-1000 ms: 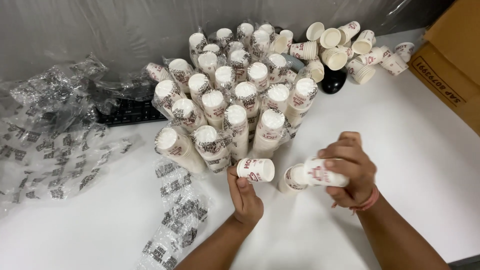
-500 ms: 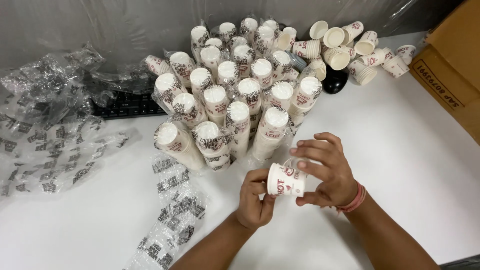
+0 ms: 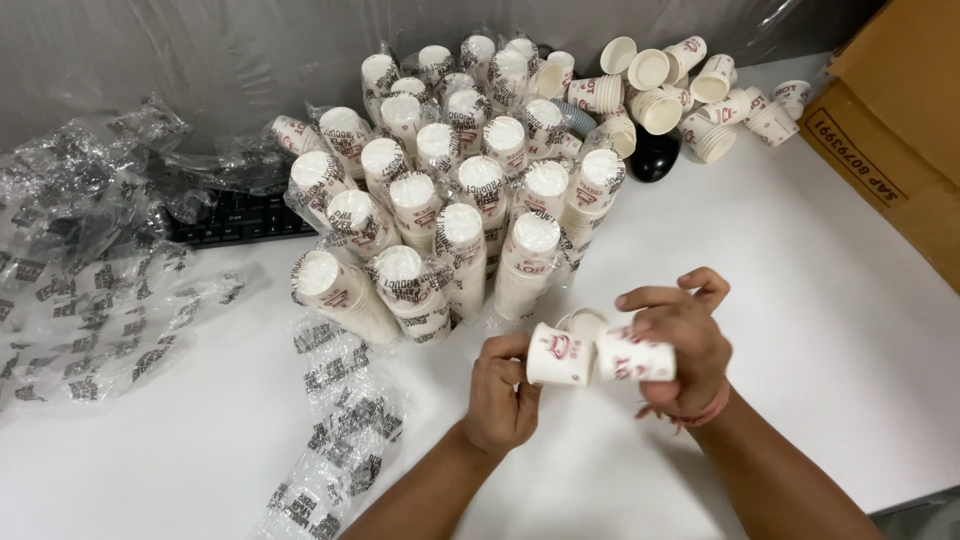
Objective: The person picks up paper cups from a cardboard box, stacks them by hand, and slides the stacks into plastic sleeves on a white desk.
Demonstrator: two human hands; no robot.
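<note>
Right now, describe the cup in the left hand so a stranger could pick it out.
Start at the big cluster of plastic-wrapped cup stacks at the back of the white table, then come toward the camera to the two hands. The left hand pinches a single small paper cup, lying sideways. Unlike the wrapped stacks, it is loose and bare, next to the cup in the right hand.

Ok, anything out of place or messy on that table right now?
Yes. Torn plastic wrappers lie crumpled across the left of the table, partly covering a black keyboard. Loose cups lie tipped over at the back right, beside a black mouse. The wrapped cup stacks lean unevenly. Nothing looks spilled.
</note>
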